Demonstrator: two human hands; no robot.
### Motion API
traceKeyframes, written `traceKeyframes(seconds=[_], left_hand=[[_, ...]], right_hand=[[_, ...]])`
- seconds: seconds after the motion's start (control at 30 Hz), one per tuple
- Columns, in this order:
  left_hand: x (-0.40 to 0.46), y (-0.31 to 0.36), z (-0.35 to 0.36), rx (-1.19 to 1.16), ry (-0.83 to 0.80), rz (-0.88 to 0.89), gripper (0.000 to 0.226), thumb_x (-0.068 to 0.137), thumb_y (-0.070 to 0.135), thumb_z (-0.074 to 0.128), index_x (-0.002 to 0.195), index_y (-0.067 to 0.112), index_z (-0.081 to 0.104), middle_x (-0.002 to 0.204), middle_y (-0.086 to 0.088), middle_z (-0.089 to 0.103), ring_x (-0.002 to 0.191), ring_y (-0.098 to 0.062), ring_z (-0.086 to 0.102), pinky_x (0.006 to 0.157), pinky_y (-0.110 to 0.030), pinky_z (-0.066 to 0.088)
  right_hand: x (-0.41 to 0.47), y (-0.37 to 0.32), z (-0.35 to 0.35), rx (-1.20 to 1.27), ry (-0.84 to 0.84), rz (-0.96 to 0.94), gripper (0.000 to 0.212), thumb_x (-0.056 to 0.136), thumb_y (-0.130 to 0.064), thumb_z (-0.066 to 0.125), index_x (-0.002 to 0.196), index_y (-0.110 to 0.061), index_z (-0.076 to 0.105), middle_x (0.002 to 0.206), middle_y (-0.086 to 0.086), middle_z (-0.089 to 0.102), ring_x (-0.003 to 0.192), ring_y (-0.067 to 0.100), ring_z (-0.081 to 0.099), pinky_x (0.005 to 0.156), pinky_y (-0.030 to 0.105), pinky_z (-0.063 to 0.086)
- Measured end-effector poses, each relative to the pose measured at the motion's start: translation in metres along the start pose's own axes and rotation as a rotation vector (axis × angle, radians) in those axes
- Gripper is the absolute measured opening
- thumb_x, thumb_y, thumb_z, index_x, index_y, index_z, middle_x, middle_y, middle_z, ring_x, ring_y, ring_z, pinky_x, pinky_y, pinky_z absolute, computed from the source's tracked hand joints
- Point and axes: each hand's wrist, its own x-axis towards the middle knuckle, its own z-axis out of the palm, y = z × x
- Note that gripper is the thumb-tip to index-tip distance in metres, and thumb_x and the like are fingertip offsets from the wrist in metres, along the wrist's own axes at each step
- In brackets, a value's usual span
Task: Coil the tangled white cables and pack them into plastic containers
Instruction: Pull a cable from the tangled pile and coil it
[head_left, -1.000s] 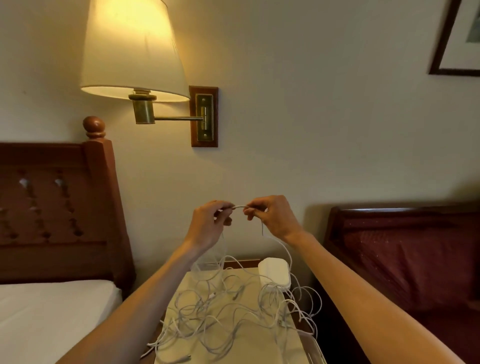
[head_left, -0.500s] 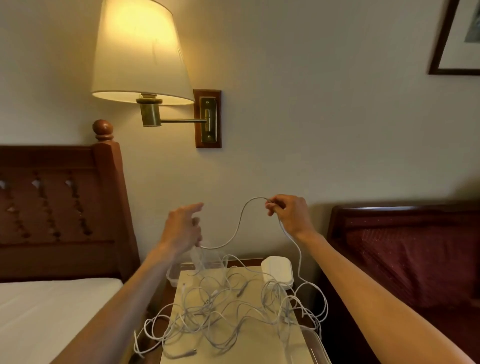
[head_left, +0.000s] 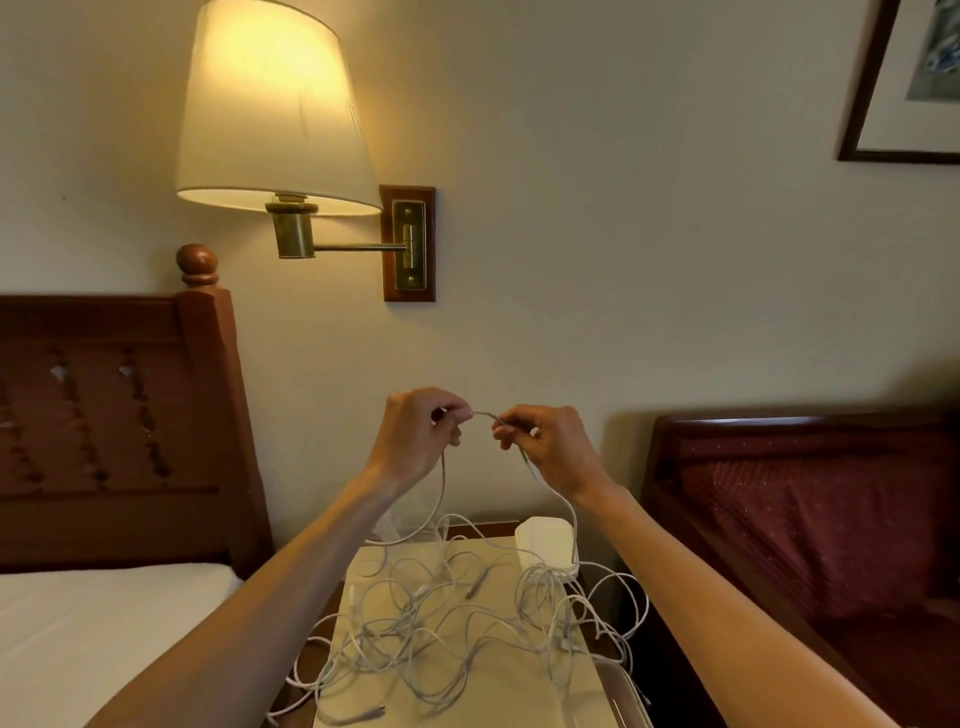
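Left hand: raised over the far end of the tabletop, fingers curled, its grip pinching the white cable between thumb and fingertips.
Right hand: level with the left and near it, grip likewise clenched on the same cable (a short arched stretch spans the gap between the two hands).
Cable run: from each hand a strand drops down to the tabletop.
Tangled cables: a loose white heap spread across the pale tabletop, some loops spilling over its left and right edges.
White box: a rounded white unit at the far right of the tabletop, touched by cable loops.
Clear plastic container: at the far left of the tabletop, partly hidden behind the left forearm.
Second container: only a rim shows at the near right edge.
Surroundings: lit wall lamp above, wooden headboard and bed at left, red upholstered seat at right.
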Motion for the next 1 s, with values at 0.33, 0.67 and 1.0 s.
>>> traceKeyframes(seconds=[0.33,0.67,1.0], left_hand=[[-0.012,-0.045,-0.069,0.217,-0.008,-0.476,0.028,0.089,-0.002,0.058,0.109,0.013,0.071,0.114,-0.012,0.069,0.106,-0.026,0.064,0.093,-0.035,0.051],[-0.010,0.020,-0.007,-0.318,-0.239,-0.295,0.025,0.104,0.017,0.040,0.117,0.009,0.060,0.090,-0.005,0.065,0.080,-0.015,0.065,0.085,-0.045,0.055],[0.004,0.007,-0.039,-0.378,0.060,-0.449,0.024,0.101,0.020,0.045,0.081,0.018,0.059,0.068,0.004,0.047,0.056,-0.011,0.039,0.052,-0.026,0.031]], right_hand=[[-0.021,0.046,-0.005,0.147,0.079,0.375,0.018,0.102,-0.016,0.046,0.088,-0.021,0.057,0.064,-0.002,0.058,0.053,0.008,0.053,0.059,0.028,0.047],[0.040,-0.029,-0.013,0.054,0.100,-0.045,0.012,0.099,-0.018,0.052,0.101,-0.012,0.062,0.094,0.000,0.069,0.084,0.011,0.064,0.074,0.026,0.053],[-0.004,0.005,-0.006,0.246,-0.208,0.228,0.031,0.104,-0.026,0.041,0.081,-0.016,0.060,0.065,-0.010,0.051,0.058,0.003,0.044,0.060,0.020,0.038]])
